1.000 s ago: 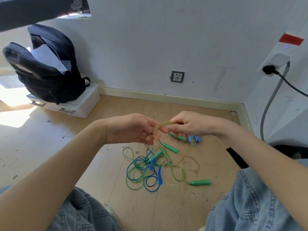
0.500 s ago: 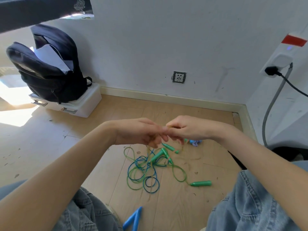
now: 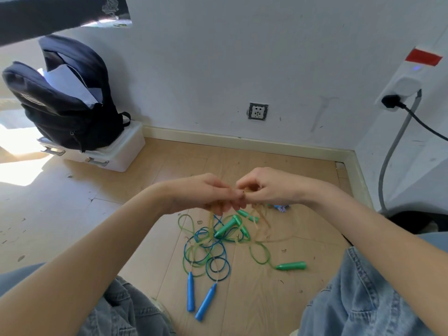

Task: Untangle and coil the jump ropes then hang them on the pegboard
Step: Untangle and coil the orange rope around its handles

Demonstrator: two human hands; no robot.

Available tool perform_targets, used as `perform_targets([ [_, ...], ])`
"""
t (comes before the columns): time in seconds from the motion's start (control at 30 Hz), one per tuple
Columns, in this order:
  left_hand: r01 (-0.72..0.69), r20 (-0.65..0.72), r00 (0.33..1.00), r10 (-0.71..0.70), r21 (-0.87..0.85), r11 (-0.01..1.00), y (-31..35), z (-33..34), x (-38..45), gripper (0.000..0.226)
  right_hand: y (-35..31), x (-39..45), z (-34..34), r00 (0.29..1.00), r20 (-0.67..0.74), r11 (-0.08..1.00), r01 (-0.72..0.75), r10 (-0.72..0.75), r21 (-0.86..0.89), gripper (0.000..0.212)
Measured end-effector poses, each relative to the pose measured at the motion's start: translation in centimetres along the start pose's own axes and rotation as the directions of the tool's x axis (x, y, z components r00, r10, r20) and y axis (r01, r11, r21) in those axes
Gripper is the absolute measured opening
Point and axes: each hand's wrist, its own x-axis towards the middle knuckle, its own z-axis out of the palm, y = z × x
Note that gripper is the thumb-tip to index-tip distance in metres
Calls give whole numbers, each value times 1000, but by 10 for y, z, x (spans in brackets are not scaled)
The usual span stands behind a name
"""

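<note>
A tangle of thin jump ropes lies on the wooden floor between my knees: blue, green and pale yellowish cords looped through each other. Two blue handles lie side by side nearest me. A green handle lies to the right, and more green handles sit in the middle of the tangle. My left hand and my right hand meet fingertip to fingertip above the pile. Both pinch strands of the yellowish rope, which hang blurred down to the pile.
A dark backpack sits on a white plastic box at the back left. A wall socket is low on the wall ahead. A plug and grey cable hang at the right. My jeans-clad knees frame the floor space.
Both hands have drawn close together over the pile. The blue handles have slid out toward me and lie fully in view. The yellowish strands have been lifted.
</note>
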Motion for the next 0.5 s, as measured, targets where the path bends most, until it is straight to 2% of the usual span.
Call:
perform_targets([
  [0.07,-14,-108,994,13,-4,1000,1,-3,0,26,4,0,-3,998,-17,998,-56,56,-27,28],
  [0.13,16,-132,991,-18,-20,1000,-1,-11,-3,29,14,-3,-9,987,-13,981,-159,159,-110,27],
  [0.2,72,-157,986,-57,91,993,-5,-16,-5,32,20,-7,-14,969,-43,944,-248,244,-218,25],
  [0.23,102,-174,982,-72,166,981,-7,-17,-6,32,21,-9,-16,964,-81,940,-264,252,-218,24],
  [0.3,128,-174,980,-96,185,974,-8,-19,-7,25,18,-11,-17,969,-137,976,-212,204,-49,25],
  [0.37,78,-129,989,-71,53,996,-7,-17,-8,12,9,-10,-18,983,-132,981,-110,131,158,28],
  [0.43,-31,-113,993,26,-40,999,-3,-12,-5,20,1,-10,-16,991,-106,970,-53,81,237,25],
  [0.5,-136,-129,985,118,-139,981,1,-6,-2,21,-3,-10,-14,994,-87,968,-47,71,245,17],
])
